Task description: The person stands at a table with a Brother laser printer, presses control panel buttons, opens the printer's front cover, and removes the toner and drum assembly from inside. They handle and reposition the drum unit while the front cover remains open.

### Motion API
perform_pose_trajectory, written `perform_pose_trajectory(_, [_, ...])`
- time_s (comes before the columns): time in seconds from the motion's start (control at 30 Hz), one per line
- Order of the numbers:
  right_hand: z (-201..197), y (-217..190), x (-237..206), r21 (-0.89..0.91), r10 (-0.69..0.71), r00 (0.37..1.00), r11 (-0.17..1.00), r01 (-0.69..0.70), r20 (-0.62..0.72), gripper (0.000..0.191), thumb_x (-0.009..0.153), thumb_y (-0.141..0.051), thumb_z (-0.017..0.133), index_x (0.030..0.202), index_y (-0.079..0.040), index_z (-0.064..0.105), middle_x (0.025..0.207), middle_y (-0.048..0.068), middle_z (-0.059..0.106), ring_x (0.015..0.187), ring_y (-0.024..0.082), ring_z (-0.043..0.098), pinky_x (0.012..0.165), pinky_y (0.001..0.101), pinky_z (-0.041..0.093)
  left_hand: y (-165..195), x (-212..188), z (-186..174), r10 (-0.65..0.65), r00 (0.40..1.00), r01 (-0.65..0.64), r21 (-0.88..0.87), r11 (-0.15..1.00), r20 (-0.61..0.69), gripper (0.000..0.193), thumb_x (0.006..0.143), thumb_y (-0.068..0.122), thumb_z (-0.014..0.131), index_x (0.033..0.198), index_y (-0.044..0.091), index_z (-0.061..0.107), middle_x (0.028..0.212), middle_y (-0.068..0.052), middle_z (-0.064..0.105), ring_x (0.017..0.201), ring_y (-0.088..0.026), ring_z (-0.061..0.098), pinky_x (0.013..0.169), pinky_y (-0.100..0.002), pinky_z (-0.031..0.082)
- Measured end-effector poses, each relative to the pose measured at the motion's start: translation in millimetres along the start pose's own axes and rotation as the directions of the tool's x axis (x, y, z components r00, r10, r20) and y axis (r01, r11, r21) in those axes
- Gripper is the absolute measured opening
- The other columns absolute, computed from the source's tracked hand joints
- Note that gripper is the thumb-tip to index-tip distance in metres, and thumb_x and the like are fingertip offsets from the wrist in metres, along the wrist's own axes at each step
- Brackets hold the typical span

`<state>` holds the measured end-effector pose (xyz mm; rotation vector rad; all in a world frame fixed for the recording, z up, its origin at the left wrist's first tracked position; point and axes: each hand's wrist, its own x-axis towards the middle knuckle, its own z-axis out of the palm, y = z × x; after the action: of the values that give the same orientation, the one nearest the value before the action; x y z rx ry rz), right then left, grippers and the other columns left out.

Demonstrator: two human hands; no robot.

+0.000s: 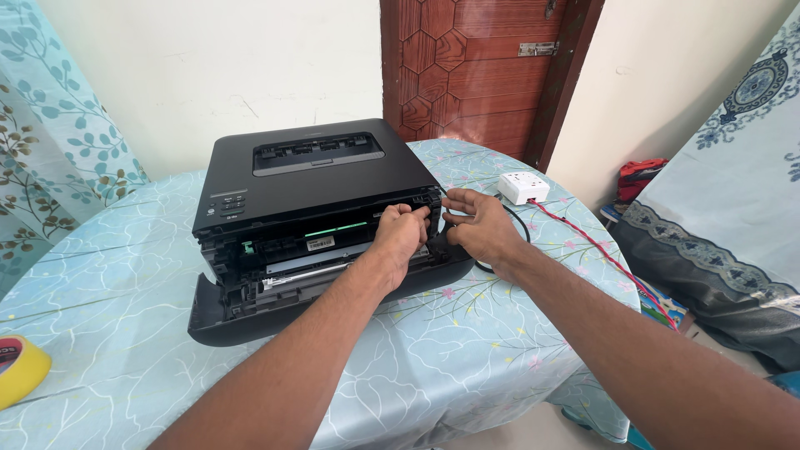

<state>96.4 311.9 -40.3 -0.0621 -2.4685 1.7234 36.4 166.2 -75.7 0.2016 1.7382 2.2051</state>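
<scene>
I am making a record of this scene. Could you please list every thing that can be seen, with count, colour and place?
printer: one, black, middle of table, front flap open
tablecloth: one, light blue with flower print, covers table
tape roll: one, yellow, left edge of table
socket box: one, white, far right of table
wire: one, red, runs from socket box off the table's right side
door: one, brown wood, behind table
curtain: one, light blue leaf print, left
left hand: one, at printer's open front, right side
right hand: one, at printer's right front corner
</scene>
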Motion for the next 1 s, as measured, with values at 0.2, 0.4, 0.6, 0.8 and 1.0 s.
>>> perform_pose_trajectory(0.2, [0.5,1.0,1.1,0.006,0.003,1.000,1.000,-0.003,0.000,0.092,0.064,0.015,0.058,0.152,-0.003,0.038,0.154,0.012,0.052,0.141,0.025,0.052,0.113,0.0342,0.047,-16.5,24.2,-9.1,0.018,1.000,-0.018,0.038,0.999,-0.007,0.043,0.076,-0.006,0.050,0.117,0.006,0.047,0.110,-0.011,0.062,0.084,-0.014,0.056,0.077,-0.033,0.046])
perform_pose_trajectory(0.4, [1.6,4.0,2.8,0.014,-0.018,1.000,1.000,0.018,-0.005,0.093,0.063,0.016,0.058,0.152,-0.002,0.038,0.154,0.012,0.051,0.142,0.025,0.051,0.112,0.0340,0.048,-21.2,34.6,-14.1,0.048,0.997,-0.059,0.164,0.985,0.067,0.035,0.072,-0.006,0.051,0.107,0.000,0.049,0.085,-0.008,0.054,0.067,-0.013,0.046,0.072,-0.032,0.044])
perform_pose_trajectory(0.6, [0.0,0.4,2.0,0.014,0.018,1.000,1.000,-0.018,-0.004,0.092,0.063,0.017,0.058,0.152,-0.003,0.039,0.154,0.010,0.051,0.142,0.024,0.052,0.111,0.0338,0.050,-5.7,22.8,-8.6,-0.025,0.999,0.030,0.321,0.947,-0.020,0.029,0.078,0.002,0.054,0.106,0.008,0.049,0.078,-0.001,0.055,0.080,-0.012,0.052,0.093,-0.037,0.043])
perform_pose_trajectory(0.8, [-1.1,-1.7,2.3,-0.007,0.023,1.000,1.000,-0.023,0.000,0.091,0.065,0.017,0.058,0.152,-0.004,0.040,0.154,0.009,0.052,0.141,0.024,0.052,0.111,0.0331,0.048,-7.0,42.8,-13.1,-0.024,0.991,-0.023,0.350,0.937,0.130,0.020,0.080,0.003,0.050,0.099,-0.001,0.049,0.074,-0.005,0.054,0.079,-0.017,0.055,0.091,-0.037,0.048])
perform_pose_trajectory(1.0, [0.6,-3.5,1.4,-0.016,0.051,0.999,0.999,-0.052,-0.015,0.091,0.066,0.019,0.056,0.151,-0.005,0.040,0.153,0.008,0.053,0.142,0.023,0.051,0.113,0.0334,0.046,-13.6,42.3,-15.1,-0.036,0.996,0.016,0.241,0.970,0.081,0.031,0.080,-0.001,0.052,0.110,0.003,0.047,0.084,-0.006,0.057,0.080,-0.016,0.057,0.089,-0.035,0.050])
